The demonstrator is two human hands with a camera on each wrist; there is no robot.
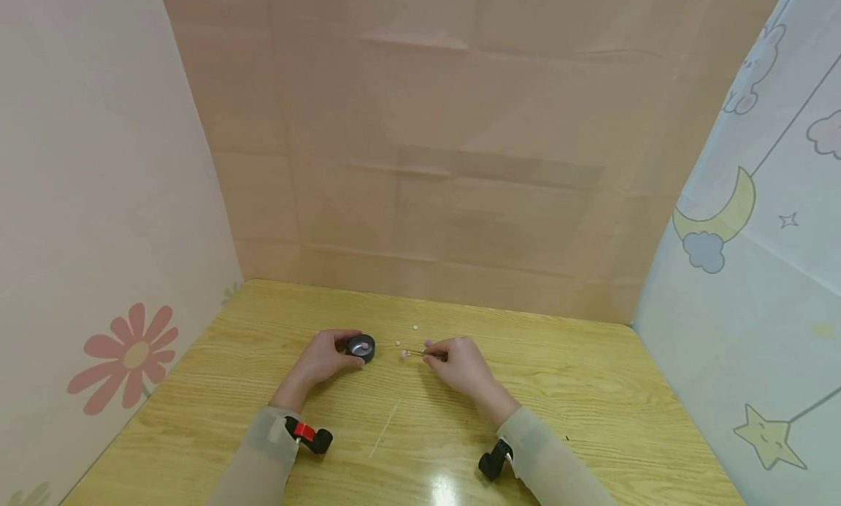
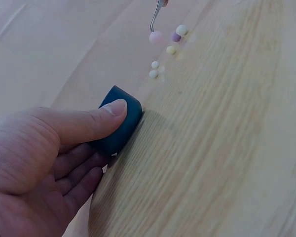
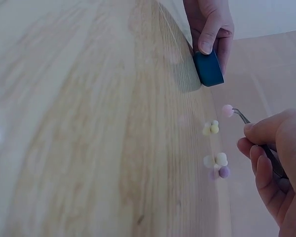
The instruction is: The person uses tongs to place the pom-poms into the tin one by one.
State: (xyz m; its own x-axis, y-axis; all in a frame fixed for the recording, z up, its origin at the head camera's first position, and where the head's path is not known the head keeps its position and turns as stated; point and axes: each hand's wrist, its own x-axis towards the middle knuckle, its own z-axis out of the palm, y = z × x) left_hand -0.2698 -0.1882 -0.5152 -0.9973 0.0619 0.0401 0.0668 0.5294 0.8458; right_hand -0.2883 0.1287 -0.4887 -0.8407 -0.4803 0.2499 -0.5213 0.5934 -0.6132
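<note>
My left hand [image 1: 323, 360] grips a small round dark cup [image 1: 371, 355] on the table, thumb on one side and fingers on the other. In the head view a small pinkish thing [image 1: 365, 346] shows inside it. The cup's wall [image 2: 132, 118] looks dark teal in the left wrist view. To the right, my right hand [image 1: 465, 367] holds metal tweezers [image 3: 243, 118] with bent tips. Between those tips sits a pale pink ball [image 3: 227, 110], just above the table and apart from the cup. Near it lie a purple ball [image 3: 224, 172], a cream ball [image 3: 221, 159] and a yellowish ball [image 3: 215, 129].
The wood-grain table [image 1: 591, 389] meets a brown sheet [image 1: 434, 163] at the back. Patterned white sheets stand at the left [image 1: 118, 199] and right [image 1: 729, 309]. A tiny dark speck [image 1: 567, 438] lies on the right part of the table.
</note>
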